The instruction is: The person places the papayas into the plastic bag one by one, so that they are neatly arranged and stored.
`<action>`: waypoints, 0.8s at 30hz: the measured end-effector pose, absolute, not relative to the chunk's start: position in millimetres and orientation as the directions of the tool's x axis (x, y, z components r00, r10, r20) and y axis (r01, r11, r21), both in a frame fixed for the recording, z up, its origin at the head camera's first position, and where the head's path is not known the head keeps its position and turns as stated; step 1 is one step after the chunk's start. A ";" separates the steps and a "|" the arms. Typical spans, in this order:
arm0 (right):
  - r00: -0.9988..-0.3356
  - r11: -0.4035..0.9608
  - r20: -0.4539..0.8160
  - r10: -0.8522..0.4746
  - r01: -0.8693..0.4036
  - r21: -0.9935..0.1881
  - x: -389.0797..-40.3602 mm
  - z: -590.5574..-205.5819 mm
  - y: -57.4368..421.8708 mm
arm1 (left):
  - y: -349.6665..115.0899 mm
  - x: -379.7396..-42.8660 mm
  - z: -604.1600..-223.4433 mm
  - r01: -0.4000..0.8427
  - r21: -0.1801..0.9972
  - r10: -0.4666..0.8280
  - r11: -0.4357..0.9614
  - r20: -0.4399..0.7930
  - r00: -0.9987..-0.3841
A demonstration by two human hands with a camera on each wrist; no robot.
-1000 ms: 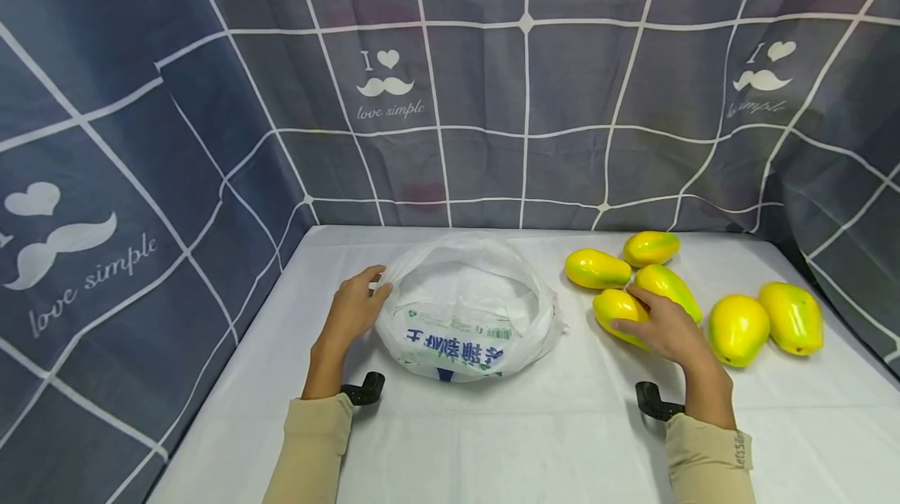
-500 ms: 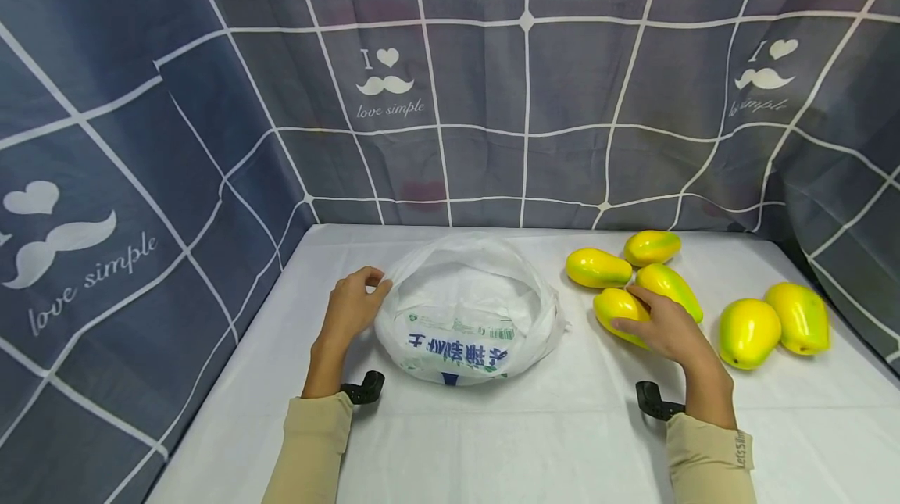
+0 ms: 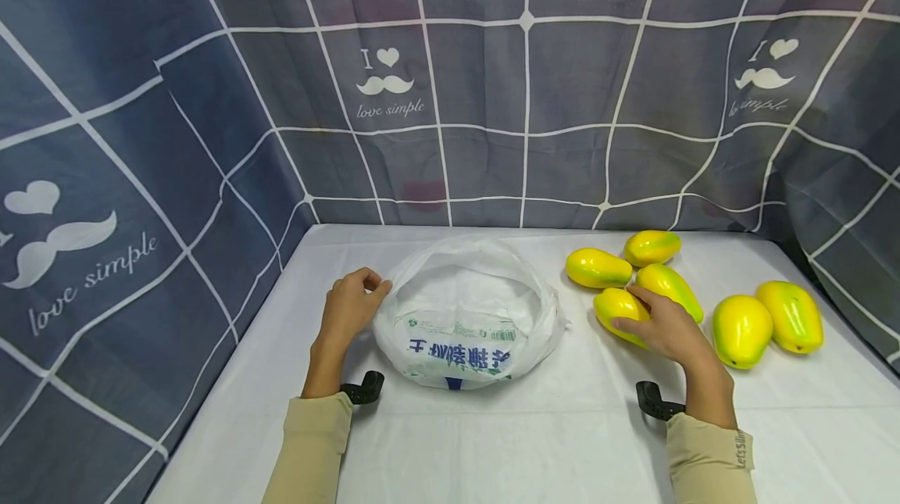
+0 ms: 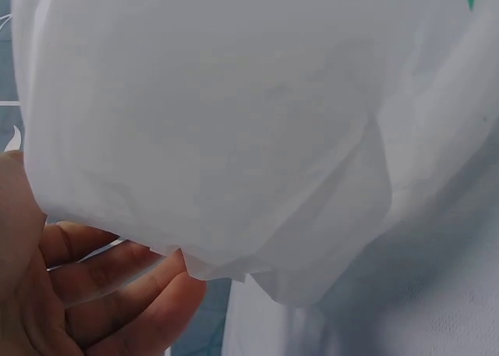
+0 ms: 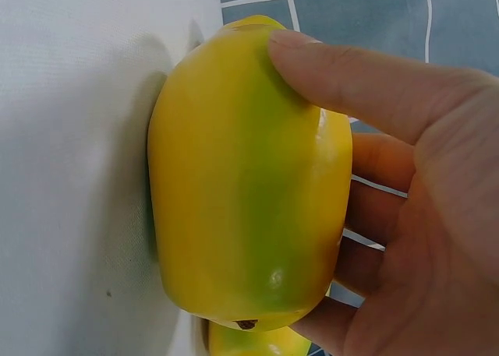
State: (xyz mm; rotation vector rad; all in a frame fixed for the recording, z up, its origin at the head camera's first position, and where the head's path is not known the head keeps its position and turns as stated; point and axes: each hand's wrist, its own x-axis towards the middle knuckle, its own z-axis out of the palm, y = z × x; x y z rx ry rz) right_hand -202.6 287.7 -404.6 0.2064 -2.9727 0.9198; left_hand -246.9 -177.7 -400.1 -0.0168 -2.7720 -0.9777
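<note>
A white plastic bag (image 3: 450, 379) with blue and green print lies on the table, its mouth open upward. At the bag's left rim, my left hand (image 3: 349, 305) pinches the thin film between thumb and fingers; in the left wrist view the bag (image 4: 203, 122) covers part of the fingers. My right hand (image 3: 668, 328) grips the nearest yellow-green papaya (image 3: 613, 309), thumb on one side and fingers on the other. The right wrist view shows this papaya (image 5: 234, 177) with its dark end spot, low at the table surface. The fingertips behind it are hidden.
Behind the gripped fruit lie three more papayas: one at left (image 3: 598, 268), one at back (image 3: 651, 248), one touching its right (image 3: 671, 289). Two others, a nearer one (image 3: 741, 332) and a farther one (image 3: 791, 316), lie right of the wrist. Gridded curtains (image 3: 478, 98) enclose the table (image 3: 534, 441).
The two papayas at far right rolled a little to the right, then partly back left. The bag's front sagged slightly nearer. Both hands have stayed nearly still.
</note>
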 end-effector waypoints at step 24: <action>-0.992 0.823 0.046 -0.114 -0.120 -0.555 -202.8 -403.4 289.3 | -176.0 -248.5 -403.5 0.123 0.675 -0.062 0.728 0.244 -0.968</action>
